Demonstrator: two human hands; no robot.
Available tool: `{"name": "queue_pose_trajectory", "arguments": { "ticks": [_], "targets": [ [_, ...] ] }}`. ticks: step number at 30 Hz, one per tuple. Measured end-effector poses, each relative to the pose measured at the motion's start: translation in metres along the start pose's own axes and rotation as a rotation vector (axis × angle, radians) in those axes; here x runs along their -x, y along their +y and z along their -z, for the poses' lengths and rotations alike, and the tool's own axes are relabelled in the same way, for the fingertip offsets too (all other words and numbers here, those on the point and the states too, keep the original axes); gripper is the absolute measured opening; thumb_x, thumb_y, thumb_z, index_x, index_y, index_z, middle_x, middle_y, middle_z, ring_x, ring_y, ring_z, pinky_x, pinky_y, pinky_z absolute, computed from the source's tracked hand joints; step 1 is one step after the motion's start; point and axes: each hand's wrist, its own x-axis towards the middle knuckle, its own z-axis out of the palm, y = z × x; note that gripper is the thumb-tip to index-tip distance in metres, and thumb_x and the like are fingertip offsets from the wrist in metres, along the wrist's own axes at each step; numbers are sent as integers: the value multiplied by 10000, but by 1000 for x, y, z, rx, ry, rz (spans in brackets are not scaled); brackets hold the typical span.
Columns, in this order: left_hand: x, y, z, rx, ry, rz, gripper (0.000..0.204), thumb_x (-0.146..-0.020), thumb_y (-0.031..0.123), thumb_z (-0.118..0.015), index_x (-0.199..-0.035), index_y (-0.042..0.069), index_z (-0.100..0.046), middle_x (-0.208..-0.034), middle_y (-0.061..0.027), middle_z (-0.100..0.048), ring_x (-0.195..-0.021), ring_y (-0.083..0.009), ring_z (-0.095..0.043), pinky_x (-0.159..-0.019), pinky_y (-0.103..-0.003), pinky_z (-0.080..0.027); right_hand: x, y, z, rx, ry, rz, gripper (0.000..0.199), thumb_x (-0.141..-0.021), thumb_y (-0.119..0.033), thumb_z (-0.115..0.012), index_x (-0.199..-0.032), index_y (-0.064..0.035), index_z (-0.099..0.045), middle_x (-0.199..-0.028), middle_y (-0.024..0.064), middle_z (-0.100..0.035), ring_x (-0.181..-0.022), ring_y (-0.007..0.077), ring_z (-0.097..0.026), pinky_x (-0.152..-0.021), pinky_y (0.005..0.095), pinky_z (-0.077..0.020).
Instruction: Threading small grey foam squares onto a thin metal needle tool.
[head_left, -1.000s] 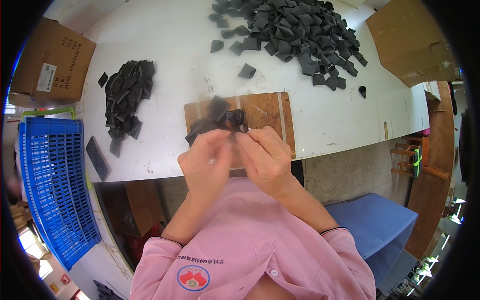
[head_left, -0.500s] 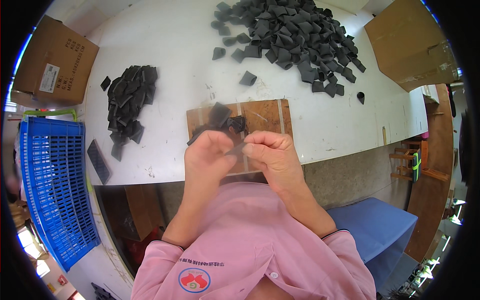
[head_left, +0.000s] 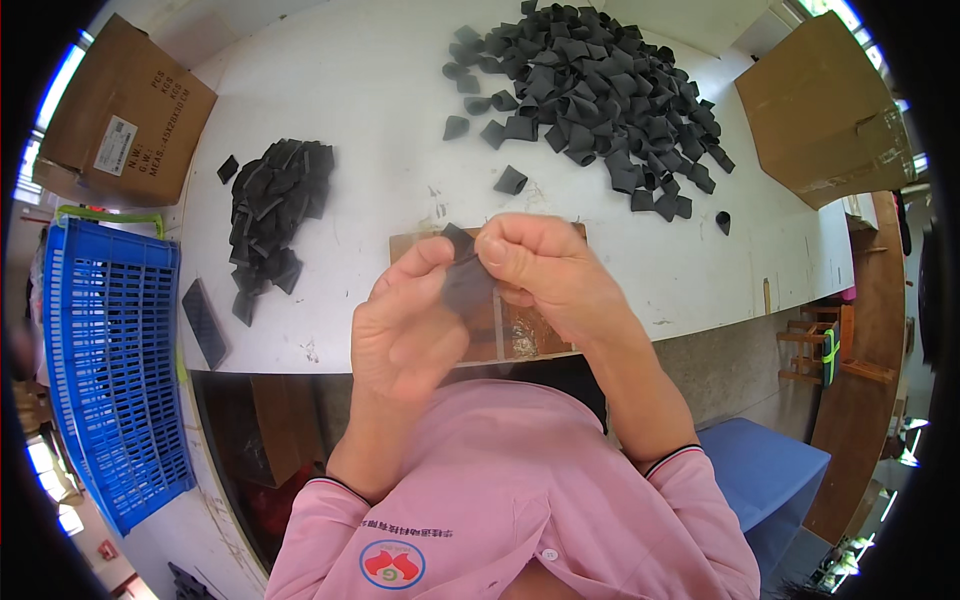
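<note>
A small dark grey fabric piece (head_left: 468,286) is stretched between my two hands over the brown board (head_left: 530,335). My left hand (head_left: 405,330) grips its left side with thumb and fingers, slightly smeared by motion. At the piece's upper right edge, my right hand (head_left: 550,268) pinches it between thumb and curled fingers. Dark material also shows just above the fingertips; whether it belongs to the held piece or lies on the board, I cannot tell. My hands hide most of the board's middle.
Flat dark pieces form a pile (head_left: 280,205) on the left of the white table (head_left: 380,130). A larger heap of folded grey loops (head_left: 600,100) covers the far side. Cardboard boxes (head_left: 130,120) flank both ends. A blue crate (head_left: 115,370) stands left; a phone-like dark slab (head_left: 204,325) lies near it.
Both hands have risen off the board with the fabric piece, and more of its face shows between them. My right hand has turned and moved up. The whole view has shifted slightly.
</note>
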Motion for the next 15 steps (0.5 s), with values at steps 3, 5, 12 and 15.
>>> {"name": "queue_pose_trajectory", "arguments": {
  "ticks": [3, 5, 12, 15],
  "targets": [
    [4, -5, 21, -276, 242, -19, 192, -836, -2, -441, -1023, -42, -462, -674, -66, -536, -300, -23, -302, -291, -190, -224, -2, 28, 17, -39, -64, -37, 186, -877, -206, -516, -767, -57, -534, -613, -65, -432, -537, 16, -355, -473, 171, -300],
    [3, -11, 14, -475, 209, -90, 252, -824, 25, -499, -1066, -38, -463, -768, -63, -561, -410, -19, -411, -344, -168, -288, 3, 23, 12, 174, 55, 79, 153, -873, -167, -516, -779, -47, -535, -602, -73, -419, -548, 27, -376, -482, 177, -313],
    [-13, -8, -3, -1669, -57, -738, 255, -679, -112, -578, -903, 6, -605, -914, -96, -582, -855, -154, -539, -758, -261, -430, 25, 17, -7, 826, 428, 682, 241, -754, -150, -646, -922, -7, -550, -820, 67, -515, -648, 144, -512, -537, 258, -428],
    [-12, -15, -1, -1457, -15, -770, 210, -688, -134, -551, -839, 3, -600, -880, -96, -581, -859, -166, -537, -762, -259, -426, 22, 23, -12, 964, 414, 790, 377, -635, -190, -739, -914, -15, -557, -838, 89, -515, -684, 226, -534, -500, 299, -446]
  ]
}}
